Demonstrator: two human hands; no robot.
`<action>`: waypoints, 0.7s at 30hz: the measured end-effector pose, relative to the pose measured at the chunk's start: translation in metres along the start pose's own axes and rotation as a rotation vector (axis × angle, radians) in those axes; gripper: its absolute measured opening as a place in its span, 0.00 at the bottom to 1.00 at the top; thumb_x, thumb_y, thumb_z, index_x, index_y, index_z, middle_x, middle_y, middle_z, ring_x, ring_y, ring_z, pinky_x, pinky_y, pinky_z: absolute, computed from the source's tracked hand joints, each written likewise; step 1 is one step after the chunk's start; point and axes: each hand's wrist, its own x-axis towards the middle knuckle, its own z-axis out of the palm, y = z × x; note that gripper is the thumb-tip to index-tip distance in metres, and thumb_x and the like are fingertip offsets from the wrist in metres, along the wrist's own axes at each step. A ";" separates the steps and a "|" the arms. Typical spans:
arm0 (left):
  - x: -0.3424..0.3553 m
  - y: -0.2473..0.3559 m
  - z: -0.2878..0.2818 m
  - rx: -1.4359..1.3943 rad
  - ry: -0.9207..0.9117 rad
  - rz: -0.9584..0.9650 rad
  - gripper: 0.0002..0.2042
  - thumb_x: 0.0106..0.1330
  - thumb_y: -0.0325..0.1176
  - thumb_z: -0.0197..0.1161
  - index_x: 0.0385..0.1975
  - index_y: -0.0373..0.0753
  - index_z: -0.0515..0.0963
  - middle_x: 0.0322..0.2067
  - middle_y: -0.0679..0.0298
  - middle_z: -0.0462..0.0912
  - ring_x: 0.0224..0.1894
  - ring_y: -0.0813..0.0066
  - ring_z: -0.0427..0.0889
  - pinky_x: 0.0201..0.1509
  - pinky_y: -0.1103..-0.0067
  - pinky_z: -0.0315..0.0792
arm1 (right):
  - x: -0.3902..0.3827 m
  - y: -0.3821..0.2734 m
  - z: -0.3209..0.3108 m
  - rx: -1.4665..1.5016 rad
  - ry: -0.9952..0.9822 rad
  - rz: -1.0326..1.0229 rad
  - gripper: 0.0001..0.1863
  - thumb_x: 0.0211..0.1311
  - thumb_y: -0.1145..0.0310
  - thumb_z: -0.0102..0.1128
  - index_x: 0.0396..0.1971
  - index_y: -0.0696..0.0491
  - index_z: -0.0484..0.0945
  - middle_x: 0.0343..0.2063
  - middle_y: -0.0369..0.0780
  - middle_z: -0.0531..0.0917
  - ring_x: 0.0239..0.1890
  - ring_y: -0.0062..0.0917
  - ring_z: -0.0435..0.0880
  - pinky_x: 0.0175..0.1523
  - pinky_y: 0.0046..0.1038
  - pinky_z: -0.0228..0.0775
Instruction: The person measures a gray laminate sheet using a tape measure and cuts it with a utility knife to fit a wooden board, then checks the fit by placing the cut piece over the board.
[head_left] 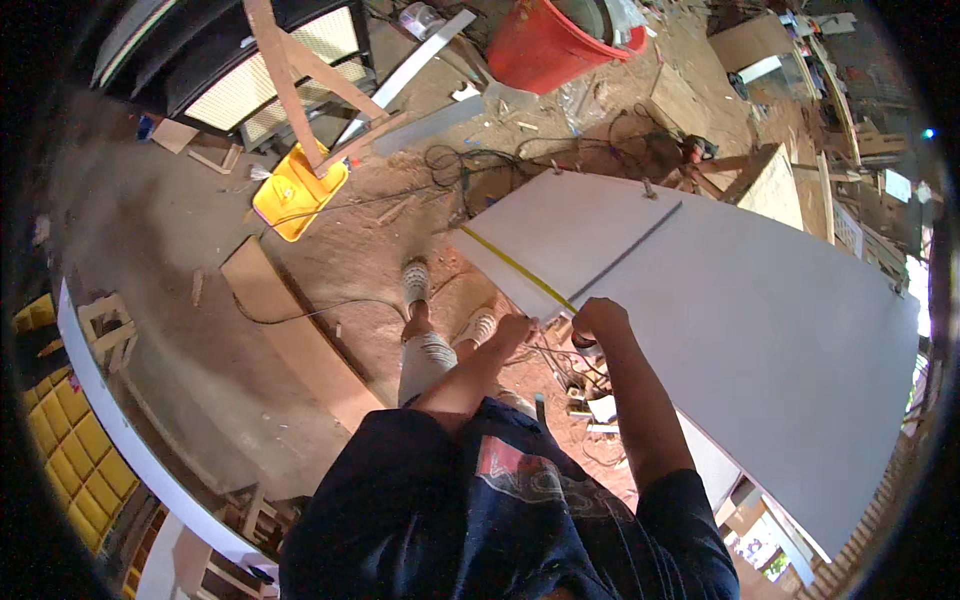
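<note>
A white board (780, 380) spans the right side, with a grey straight bar (630, 250) lying across it. A yellow tape measure blade (515, 265) stretches from the board's far left edge to my right hand (600, 322), which grips the tape's case (585, 345) at the near edge. My left hand (517, 330) is beside that edge, left of the right hand, its fingers closed on something small that I cannot make out.
A red bucket (545, 55), yellow tray (300, 205), wooden frame (290, 90) and tangled cables (460, 160) lie ahead. A long plywood strip (290, 330) is left of my feet. Yellow padded panels (75, 455) and a long white plank (110, 395) are at far left.
</note>
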 end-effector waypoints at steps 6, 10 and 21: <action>-0.009 0.034 0.002 -0.196 0.063 -0.357 0.15 0.75 0.40 0.61 0.29 0.37 0.85 0.22 0.61 0.85 0.24 0.69 0.83 0.31 0.68 0.75 | -0.012 0.006 0.011 -0.128 -0.127 -0.001 0.18 0.58 0.61 0.62 0.45 0.50 0.90 0.46 0.45 0.91 0.49 0.40 0.91 0.53 0.39 0.83; -0.027 0.079 0.000 -0.432 0.130 -0.410 0.15 0.76 0.37 0.60 0.26 0.37 0.83 0.22 0.62 0.83 0.24 0.70 0.81 0.27 0.69 0.71 | -0.017 0.000 0.016 -0.142 -0.065 0.016 0.16 0.58 0.63 0.62 0.44 0.49 0.90 0.44 0.45 0.91 0.48 0.38 0.92 0.52 0.39 0.83; -0.005 0.022 0.009 -1.022 0.087 -0.584 0.22 0.69 0.50 0.72 0.24 0.36 0.78 0.19 0.63 0.79 0.19 0.68 0.78 0.22 0.71 0.68 | -0.021 -0.013 0.018 -0.276 -0.051 -0.024 0.12 0.52 0.66 0.67 0.36 0.49 0.92 0.39 0.44 0.92 0.44 0.37 0.92 0.48 0.39 0.84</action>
